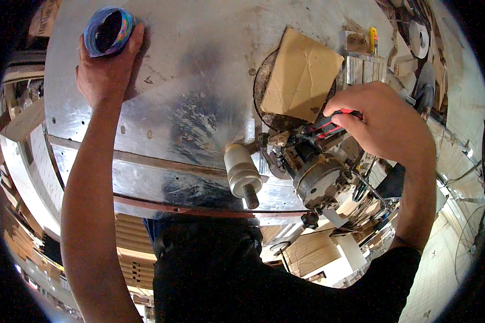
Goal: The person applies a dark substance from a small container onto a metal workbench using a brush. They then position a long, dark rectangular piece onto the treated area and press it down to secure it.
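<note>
At the far left of the metal table (183,32), my left hand (107,72) is wrapped round a blue open-topped round container (125,27) with a dark inside. Over on the right, my right hand (385,121) is closed on a red-and-black tool (328,126) whose exact kind I cannot make out. That tool slants down to the left, toward a greasy machine part (318,177) with a round housing. Just beyond the tool, a piece of brown cardboard (301,75) lies over a dark round plate (264,81).
A pale metal cylinder with a threaded end (242,169) sits near the table's front edge (199,209). A small yellow item (373,40) stands at the back right. Boards and wood pieces (32,167) are stacked on the left, and a white roll (418,39) lies far right.
</note>
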{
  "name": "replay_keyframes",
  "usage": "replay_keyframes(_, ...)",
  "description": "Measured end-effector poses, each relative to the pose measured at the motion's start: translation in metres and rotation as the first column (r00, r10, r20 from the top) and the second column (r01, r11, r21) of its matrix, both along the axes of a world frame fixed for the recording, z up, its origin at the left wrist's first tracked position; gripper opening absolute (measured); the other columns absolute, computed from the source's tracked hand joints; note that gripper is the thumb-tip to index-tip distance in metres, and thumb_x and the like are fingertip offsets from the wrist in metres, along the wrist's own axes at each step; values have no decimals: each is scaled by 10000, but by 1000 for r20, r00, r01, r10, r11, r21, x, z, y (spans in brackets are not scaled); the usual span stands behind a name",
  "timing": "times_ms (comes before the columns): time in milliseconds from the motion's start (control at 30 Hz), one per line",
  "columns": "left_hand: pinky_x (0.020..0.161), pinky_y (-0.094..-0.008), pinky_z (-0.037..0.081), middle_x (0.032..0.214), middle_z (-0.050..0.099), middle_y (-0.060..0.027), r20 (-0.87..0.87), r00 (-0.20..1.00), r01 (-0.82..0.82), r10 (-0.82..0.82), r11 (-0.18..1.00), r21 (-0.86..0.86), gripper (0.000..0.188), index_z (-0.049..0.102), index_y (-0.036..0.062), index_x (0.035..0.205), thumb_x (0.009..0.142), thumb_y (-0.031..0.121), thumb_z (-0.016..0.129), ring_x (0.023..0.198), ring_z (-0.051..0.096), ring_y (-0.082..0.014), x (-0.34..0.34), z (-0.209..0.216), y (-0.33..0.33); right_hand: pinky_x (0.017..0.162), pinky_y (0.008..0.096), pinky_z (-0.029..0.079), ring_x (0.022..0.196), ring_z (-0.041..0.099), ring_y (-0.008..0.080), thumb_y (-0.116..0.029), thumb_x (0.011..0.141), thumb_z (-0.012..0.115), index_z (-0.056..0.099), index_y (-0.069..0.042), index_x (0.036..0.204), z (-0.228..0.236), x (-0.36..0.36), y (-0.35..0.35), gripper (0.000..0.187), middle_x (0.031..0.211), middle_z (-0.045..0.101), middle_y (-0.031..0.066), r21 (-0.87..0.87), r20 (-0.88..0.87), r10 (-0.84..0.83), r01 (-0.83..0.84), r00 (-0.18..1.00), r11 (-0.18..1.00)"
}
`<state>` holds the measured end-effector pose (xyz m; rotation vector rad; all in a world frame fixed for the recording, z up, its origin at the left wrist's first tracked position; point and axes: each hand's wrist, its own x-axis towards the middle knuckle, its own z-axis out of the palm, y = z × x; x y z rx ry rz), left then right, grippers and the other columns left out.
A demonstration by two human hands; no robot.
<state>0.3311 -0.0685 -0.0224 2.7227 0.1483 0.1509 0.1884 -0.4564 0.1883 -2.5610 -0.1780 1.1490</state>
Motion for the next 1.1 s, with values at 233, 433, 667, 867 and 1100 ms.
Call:
replay_keyframes(233, 1090, -521, 574, 1331, 803, -161, -17, 1000, -9, 8, 1000, -25, 961, 715, 193, 1394, 688, 806, 935, 1257, 754, -391, -2, 6, -2, 885, 435, 575, 918, 757, 331, -120, 995, 708, 811, -50, 1099, 2, -2, 0, 162, 1015, 805, 128, 79, 77, -14, 8, 997, 997)
replay_keyframes(433, 1095, -528, 574, 1344, 798, -166, -8, 1000, -22, 22, 1000, -5, 1000, 712, 180, 1409, 673, 821, 931, 1260, 752, -395, -1, 5, -4, 772, 433, 579, 844, 748, 330, -105, 986, 717, 802, -39, 1089, -1, -4, 0, 149, 1010, 796, 128, 158, 99, -10, -6, 995, 987)
replay_keyframes(667, 1089, -543, 576, 1349, 787, -211, -29, 999, -22, 23, 999, 28, 1087, 674, 177, 1465, 656, 864, 908, 1269, 744, -420, -1, 5, -2, 813, 447, 569, 900, 744, 339, -105, 984, 731, 797, -42, 1086, -3, -7, -1, 137, 1013, 788, 126, 176, 121, 18, -39, 992, 984)
replay_keyframes(867, 1079, -534, 583, 1347, 786, -216, -17, 1000, -14, 15, 999, 36, 1106, 662, 168, 1477, 657, 871, 901, 1255, 750, -421, -2, 5, -1, 831, 463, 568, 919, 742, 359, -66, 967, 742, 782, -38, 1108, 2, -8, 1, 149, 1025, 782, 136, 183, 66, 0, -12, 998, 983)
replay_keyframes(1100, 1053, -504, 601, 1318, 804, -189, 18, 1000, 24, -23, 1000, -20, 1078, 678, 155, 1451, 669, 862, 903, 1212, 774, -389, 6, -13, 7, 867, 501, 588, 989, 739, 412, -105, 964, 741, 755, -61, 1161, 18, -14, -6, 202, 1040, 775, 156, 20, 76, 41, -42, 996, 999)
